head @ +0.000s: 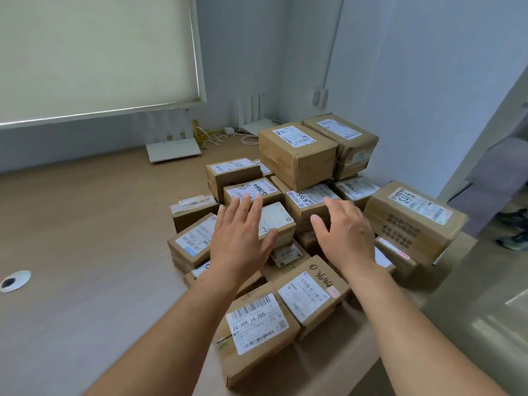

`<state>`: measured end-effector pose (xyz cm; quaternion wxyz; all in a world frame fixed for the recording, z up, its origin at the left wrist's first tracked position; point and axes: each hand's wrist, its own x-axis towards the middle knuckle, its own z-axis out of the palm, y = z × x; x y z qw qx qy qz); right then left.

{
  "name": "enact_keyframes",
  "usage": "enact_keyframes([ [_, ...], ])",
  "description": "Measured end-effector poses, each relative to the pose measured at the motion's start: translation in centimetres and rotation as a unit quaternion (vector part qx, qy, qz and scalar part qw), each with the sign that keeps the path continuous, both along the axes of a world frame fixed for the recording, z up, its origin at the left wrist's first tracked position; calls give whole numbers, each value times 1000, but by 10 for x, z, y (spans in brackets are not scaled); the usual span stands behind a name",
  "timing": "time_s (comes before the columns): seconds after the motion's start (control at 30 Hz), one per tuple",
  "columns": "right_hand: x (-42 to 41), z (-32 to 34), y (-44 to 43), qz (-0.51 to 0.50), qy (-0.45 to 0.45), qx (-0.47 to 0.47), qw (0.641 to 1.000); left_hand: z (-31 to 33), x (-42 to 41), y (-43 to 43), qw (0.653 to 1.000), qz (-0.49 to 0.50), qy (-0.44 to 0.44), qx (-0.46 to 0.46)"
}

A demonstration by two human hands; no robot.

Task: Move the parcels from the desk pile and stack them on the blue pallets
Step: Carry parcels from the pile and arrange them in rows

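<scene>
1. The parcels (303, 298), brown cartons with white labels, lie heaped on the right part of the counter (85, 224), up against the wall corner.
2. The left hand (238, 241) is held flat over the middle of the heap, palm down, fingers straight and slightly spread, gripping nothing.
3. Its thumb lies at the edge of a white-topped parcel (275, 217); whether it touches cannot be told.
4. The right hand (347, 238) hangs beside it, fingers apart and loosely extended, holding nothing, over the parcels to the right.
5. The top parcel (297, 155), the largest, sits highest at the back of the heap, beyond both hands.
6. The J4-J06 parcel (257, 324) lies nearest, between the two forearms.
7. A white router (173, 150) and yellow cables (203, 135) stand at the counter's far edge under a drawn blind (94, 52).
8. A round grommet (14, 281) is set in the counter at far left.
</scene>
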<state>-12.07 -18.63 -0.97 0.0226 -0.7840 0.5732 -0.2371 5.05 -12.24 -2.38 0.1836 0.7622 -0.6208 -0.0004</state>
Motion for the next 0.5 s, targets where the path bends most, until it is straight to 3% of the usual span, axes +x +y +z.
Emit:
enact_keyframes([
  [0.23,-36,6,-114,31,-32,51,998,16,-30,-88,997,50,54,7],
  [0.37,-43,12,-177,47,-57,74,995,22,-47,-143,978,89,187,14],
  [0.5,-40,15,-222,75,-89,109,987,25,-53,-188,931,129,341,1],
])
